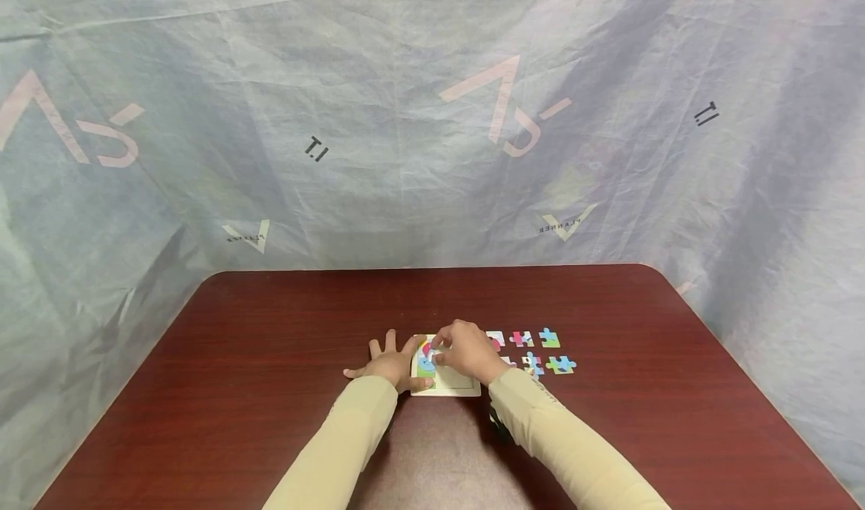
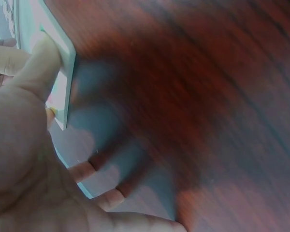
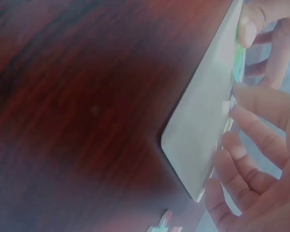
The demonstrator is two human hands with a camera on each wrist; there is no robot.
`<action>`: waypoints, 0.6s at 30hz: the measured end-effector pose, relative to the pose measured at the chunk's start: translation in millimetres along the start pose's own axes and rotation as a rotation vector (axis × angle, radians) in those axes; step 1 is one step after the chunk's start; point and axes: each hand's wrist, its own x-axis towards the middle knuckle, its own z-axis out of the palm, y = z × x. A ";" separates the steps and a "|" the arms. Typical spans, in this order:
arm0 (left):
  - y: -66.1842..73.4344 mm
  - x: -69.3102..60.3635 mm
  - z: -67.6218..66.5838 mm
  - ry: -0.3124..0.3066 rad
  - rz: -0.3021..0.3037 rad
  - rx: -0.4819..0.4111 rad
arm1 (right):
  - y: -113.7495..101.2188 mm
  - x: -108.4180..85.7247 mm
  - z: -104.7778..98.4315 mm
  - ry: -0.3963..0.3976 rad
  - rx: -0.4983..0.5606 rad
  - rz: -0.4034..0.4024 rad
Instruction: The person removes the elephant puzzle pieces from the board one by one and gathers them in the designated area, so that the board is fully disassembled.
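Note:
A pale jigsaw puzzle board lies on the table, with colourful pieces fitted along its left side and a bare cream area to the right. My left hand rests with fingers spread beside the board; its thumb presses on the board's edge. Over the upper part of the board, my right hand bends down, thumb and index finger pinching a small puzzle piece at the border of the fitted pieces. The fingers hide most of that piece.
Several loose puzzle pieces lie in two rows right of the board, among them a green-blue one and another below it. My right forearm partly covers the nearer row. The dark red table meets a grey sheet behind.

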 end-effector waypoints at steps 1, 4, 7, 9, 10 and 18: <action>0.4 -0.1 -0.4 -0.002 -0.002 0.002 | -0.4 0.4 -0.5 -0.003 0.000 0.003; 1.2 -0.3 -1.2 -0.007 -0.014 0.005 | -2.2 1.6 -1.7 -0.017 -0.007 0.011; 1.3 0.2 -1.0 -0.005 -0.023 0.000 | -4.6 2.5 -2.5 -0.033 -0.020 0.022; 1.4 0.3 -1.1 -0.003 -0.025 -0.003 | -5.9 2.8 -2.7 -0.041 -0.026 0.032; 1.5 0.2 -1.1 -0.003 -0.026 -0.004 | -6.3 3.0 -2.7 -0.043 -0.026 0.037; 0.9 2.9 0.1 0.002 -0.019 -0.019 | -6.2 2.5 -2.2 -0.031 -0.012 0.050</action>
